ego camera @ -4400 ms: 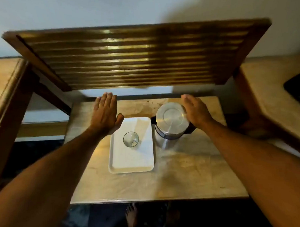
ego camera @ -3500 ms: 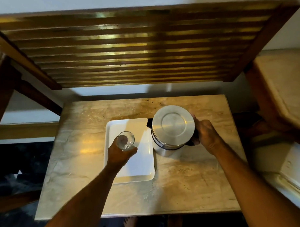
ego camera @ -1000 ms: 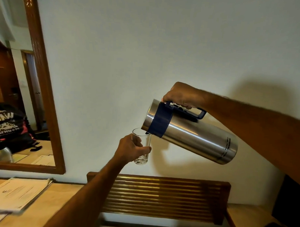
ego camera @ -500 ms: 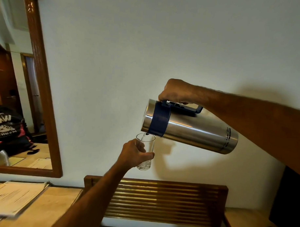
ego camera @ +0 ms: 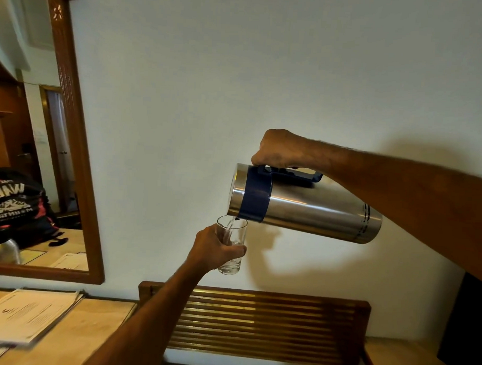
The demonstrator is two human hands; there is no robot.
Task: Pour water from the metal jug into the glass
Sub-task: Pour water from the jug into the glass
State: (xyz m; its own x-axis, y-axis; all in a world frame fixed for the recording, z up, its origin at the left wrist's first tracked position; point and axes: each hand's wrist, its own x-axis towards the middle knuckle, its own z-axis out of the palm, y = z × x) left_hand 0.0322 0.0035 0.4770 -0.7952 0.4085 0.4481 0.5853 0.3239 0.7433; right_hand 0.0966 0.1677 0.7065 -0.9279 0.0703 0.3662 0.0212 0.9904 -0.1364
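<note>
My right hand grips the dark blue handle of the metal jug, held in the air and tipped almost level, its blue-collared mouth to the left. A thin stream of water falls from the spout into the clear glass. My left hand is wrapped around the glass, which it holds upright just under the spout. A little water lies at the bottom of the glass. Both are held up in front of the pale wall.
A wood-framed mirror hangs on the wall at left. A slatted wooden rack stands below my hands. Papers lie on the wooden counter at lower left. A dark object is at the right edge.
Both hands lifted the glass and jug off the table. The jug has tipped further, and water now runs into the glass, which sits a little lower under the spout.
</note>
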